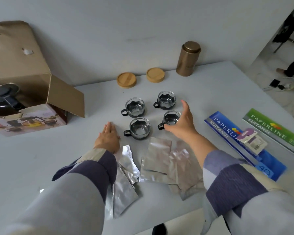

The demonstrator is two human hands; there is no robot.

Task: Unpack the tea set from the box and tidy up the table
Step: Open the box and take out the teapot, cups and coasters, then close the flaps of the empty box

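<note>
right hand [182, 122] open by a cup [171, 118] | left hand [109, 138] flat, empty | risk: bump tips cup (glass breaks)

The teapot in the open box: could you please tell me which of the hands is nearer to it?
Left. The left hand lies flat on the table, right of the box holding the teapot; the right hand is farther right, at a cup.
</note>
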